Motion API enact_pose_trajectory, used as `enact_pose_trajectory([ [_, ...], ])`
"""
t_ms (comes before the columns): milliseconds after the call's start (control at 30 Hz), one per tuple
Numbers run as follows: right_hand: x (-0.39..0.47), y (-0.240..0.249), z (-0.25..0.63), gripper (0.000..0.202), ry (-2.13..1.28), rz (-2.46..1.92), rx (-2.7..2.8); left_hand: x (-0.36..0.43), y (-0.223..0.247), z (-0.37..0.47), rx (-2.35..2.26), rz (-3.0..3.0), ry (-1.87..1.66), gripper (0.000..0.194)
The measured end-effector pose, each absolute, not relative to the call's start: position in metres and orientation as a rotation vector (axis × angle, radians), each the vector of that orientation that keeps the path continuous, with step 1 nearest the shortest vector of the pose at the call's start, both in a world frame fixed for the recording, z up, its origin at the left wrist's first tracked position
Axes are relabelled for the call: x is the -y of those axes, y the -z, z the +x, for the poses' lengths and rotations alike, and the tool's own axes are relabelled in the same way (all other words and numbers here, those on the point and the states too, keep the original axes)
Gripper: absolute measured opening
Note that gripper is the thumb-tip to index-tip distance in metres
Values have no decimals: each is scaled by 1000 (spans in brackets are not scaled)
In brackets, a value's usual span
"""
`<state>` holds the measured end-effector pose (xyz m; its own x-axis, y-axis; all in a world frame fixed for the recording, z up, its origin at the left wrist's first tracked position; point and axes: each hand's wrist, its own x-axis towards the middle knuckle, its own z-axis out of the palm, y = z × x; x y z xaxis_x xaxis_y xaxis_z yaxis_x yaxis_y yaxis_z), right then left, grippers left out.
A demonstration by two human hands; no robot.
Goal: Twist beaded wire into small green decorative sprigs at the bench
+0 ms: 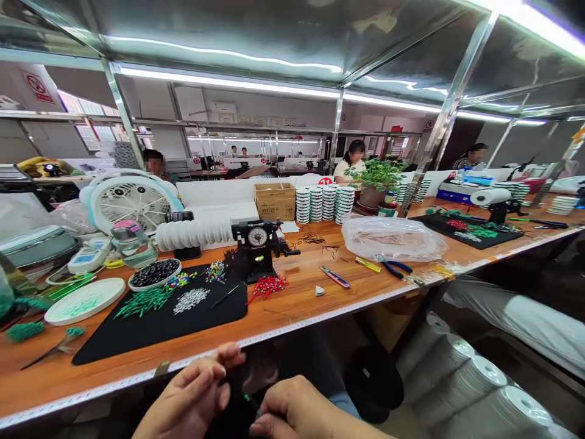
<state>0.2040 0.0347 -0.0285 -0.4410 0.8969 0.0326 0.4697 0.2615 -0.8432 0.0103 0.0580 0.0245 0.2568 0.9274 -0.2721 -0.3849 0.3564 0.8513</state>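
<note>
The green bit [247, 397] shows between the hands, beyond the near edge of the worktop [295, 300]; the right hand [299, 407] is narrowed, thumb close to forefinger, and the left hand [189, 396] is half curled; whether either grips anything I cannot tell; a slack pinch could lose the bit in the dark below; a forearm brushing the mat [159, 334] could scatter the loose beads [191, 300] and mix them.
</note>
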Motion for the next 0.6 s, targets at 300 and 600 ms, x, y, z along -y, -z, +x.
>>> enact_pose_trajectory([
  [300, -29, 15, 204, 40, -1005, -905, 2262, -54, -17, 12, -1209, 1464, -1112, 14],
  [600, -22, 10, 222, 41, -1034, -905, 2277, -57, -41, -12, -1363, 1680, -1244, 17],
])
